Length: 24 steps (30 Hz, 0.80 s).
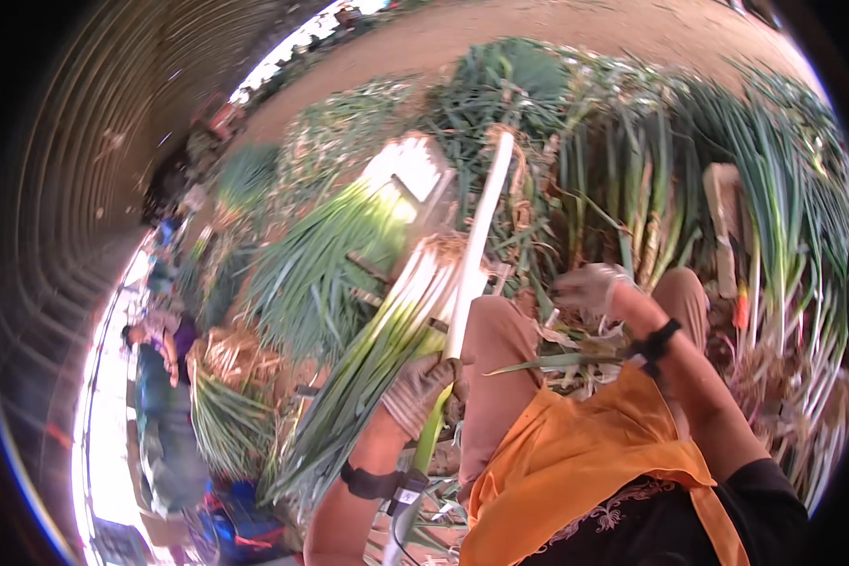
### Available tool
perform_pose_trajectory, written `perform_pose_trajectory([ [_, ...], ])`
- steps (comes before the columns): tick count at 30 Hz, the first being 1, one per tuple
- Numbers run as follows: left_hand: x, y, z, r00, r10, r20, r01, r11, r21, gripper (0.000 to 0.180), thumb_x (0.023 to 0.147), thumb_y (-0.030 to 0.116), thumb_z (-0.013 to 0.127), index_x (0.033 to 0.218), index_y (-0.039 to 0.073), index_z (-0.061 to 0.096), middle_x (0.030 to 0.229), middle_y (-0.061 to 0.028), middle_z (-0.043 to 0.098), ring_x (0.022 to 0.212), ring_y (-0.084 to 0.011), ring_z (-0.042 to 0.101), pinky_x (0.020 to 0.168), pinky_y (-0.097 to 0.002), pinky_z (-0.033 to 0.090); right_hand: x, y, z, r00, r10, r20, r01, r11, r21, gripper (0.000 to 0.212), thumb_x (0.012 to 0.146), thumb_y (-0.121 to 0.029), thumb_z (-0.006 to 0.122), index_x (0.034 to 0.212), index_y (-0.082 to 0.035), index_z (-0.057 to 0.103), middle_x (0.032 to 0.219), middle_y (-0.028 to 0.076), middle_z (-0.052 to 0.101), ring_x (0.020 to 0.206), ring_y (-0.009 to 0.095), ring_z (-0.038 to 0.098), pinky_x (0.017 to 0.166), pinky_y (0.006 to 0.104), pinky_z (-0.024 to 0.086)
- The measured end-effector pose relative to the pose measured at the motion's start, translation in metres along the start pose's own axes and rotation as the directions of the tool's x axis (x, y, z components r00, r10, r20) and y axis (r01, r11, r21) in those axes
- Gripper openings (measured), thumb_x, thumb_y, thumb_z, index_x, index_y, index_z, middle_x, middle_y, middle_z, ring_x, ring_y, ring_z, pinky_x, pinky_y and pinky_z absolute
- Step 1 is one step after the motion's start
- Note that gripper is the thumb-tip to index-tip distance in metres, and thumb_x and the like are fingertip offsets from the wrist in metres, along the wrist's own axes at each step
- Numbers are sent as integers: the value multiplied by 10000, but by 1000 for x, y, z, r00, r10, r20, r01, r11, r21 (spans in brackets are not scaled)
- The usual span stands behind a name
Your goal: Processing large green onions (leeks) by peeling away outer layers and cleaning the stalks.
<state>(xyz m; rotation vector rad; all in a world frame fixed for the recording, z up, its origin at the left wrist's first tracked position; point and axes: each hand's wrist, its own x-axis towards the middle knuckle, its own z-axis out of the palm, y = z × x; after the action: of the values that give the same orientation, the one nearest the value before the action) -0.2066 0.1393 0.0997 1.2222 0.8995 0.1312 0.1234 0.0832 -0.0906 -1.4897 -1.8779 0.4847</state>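
Note:
My left hand (417,389), in a light work glove, is closed around a long green onion (482,222). Its white stalk slants up and away from me to a root end, and the green part runs down past my wrist. Close beside that hand lies a heap of green onions (373,335) with white ends and roots pointing away. My right hand (590,287), also gloved, is out over my knees, apart from the held stalk. Motion smears its fingers. A loose green leaf (561,361) crosses below my right forearm, above the orange apron (575,439).
More bundled green onions (325,241) lie at far left, and a long row of them (641,179) stretches across the far right. A pale wooden block (724,226) stands among them. Another person (160,335) is at the left, near a curved ribbed wall (94,141).

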Motion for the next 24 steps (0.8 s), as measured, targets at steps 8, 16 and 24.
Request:
perform_pose_trajectory([
  [8, 16, -33, 33, 999, -32, 34, 37, 991, -127, 354, 874, 330, 533, 1020, 8, 514, 717, -71, 585, 540, -138, 548, 476, -258, 458, 39, -186, -7, 909, 416, 27, -246, 484, 840, 193, 803, -158, 610, 681, -11, 580, 527, 25, 530, 455, 106, 493, 434, 258, 402],
  [16, 11, -46, 43, 1000, 15, -7, -16, 979, -203, 494, 846, 381, 561, 1132, -11, 468, 687, -72, 565, 511, -145, 544, 445, -256, 449, 41, -187, -20, 987, 142, 74, -157, 756, 635, 304, 818, -181, 534, 588, 13, 574, 480, 71, 535, 421, 161, 515, 438, 277, 415],
  [24, 11, -45, 47, 976, 17, -219, -8, 999, 42, 379, 850, 296, 553, 1083, 3, 492, 637, -62, 551, 474, -131, 516, 427, -247, 435, 44, -179, -3, 973, -43, -227, 109, 951, 289, 75, 730, -45, 542, 729, -2, 604, 608, 111, 589, 503, 204, 565, 486, 276, 458],
])
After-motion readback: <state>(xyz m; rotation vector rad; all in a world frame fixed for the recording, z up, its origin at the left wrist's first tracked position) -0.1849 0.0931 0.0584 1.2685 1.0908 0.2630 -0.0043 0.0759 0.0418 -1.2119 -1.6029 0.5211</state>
